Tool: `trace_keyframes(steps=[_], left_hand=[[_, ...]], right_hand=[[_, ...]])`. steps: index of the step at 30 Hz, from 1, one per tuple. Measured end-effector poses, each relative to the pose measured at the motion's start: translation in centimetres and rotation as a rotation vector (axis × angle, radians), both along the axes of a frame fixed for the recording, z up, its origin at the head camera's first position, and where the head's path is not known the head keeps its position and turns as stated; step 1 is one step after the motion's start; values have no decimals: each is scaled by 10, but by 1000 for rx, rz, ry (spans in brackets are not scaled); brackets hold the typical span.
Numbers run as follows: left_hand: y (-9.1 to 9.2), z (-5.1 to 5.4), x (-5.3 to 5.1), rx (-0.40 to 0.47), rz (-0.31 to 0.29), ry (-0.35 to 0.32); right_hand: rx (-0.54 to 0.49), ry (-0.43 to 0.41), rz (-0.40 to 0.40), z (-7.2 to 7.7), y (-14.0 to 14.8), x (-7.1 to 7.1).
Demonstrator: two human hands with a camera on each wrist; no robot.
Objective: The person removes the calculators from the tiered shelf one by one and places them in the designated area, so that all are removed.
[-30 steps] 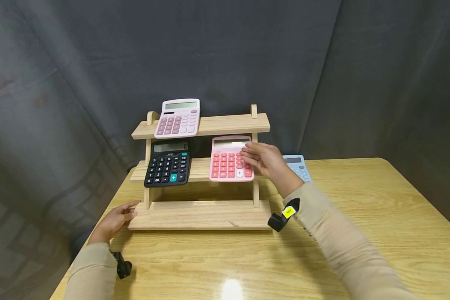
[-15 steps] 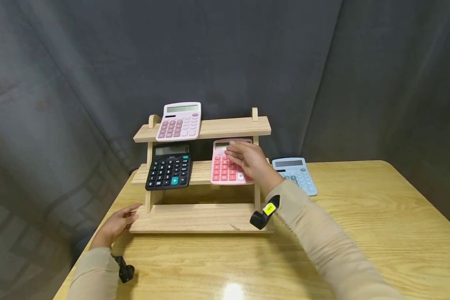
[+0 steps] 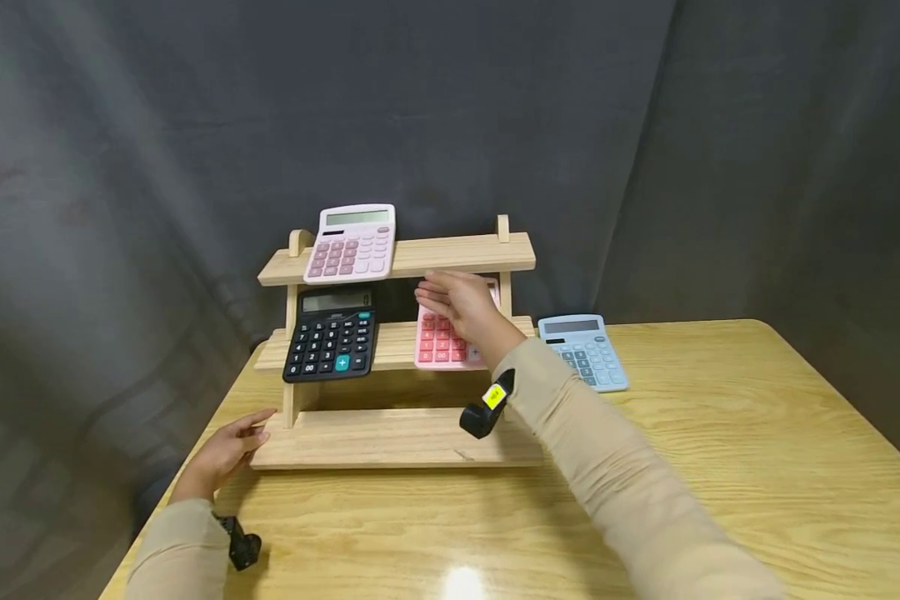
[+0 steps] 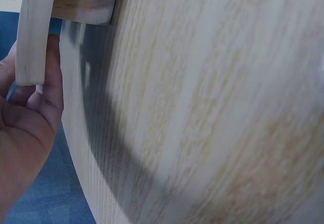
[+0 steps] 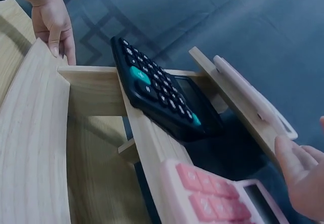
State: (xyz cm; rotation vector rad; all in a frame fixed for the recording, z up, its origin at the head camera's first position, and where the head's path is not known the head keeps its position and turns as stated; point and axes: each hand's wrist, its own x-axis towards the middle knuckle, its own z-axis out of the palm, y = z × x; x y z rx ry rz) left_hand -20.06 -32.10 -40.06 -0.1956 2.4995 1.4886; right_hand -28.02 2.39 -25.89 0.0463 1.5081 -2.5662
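A three-tier wooden display rack point(image 3: 390, 437) stands on the table. My left hand point(image 3: 225, 454) holds the left end of its bottom board, thumb and fingers on either side in the left wrist view. My right hand point(image 3: 468, 308), fingers extended and holding nothing, is in front of the coral-pink calculator point(image 3: 431, 342) on the middle tier, partly hiding it. Its fingertips are close to the top board's front edge. Left on the middle tier leans a black calculator point(image 3: 330, 333). Above it, a pale pink calculator point(image 3: 351, 242) leans on the top tier.
A light blue calculator point(image 3: 585, 354) lies on the wooden table point(image 3: 757, 433), right of the rack. Behind everything hangs a dark grey curtain point(image 3: 450, 108). Black cameras are strapped to both wrists.
My right hand has moved left across the front of the coral-pink calculator, uncovering the light blue one. My left hand stays at the rack's left end.
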Motion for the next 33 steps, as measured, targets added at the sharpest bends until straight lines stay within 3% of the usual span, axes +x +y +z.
trace_keyframes(steps=[7,12,19,33], left_hand=[[-6,0,8,22,-3,2],[-5,-1,5,37,-22,25],[-4,2,3,16,-12,-22],[-3,0,1,55,-7,0]], right_hand=[[4,3,16,5,-24,-5],[-8,28,10,2,-34,-13],[-17,68,0,-1,-41,-23],[74,73,-30,-3,-50,-35]])
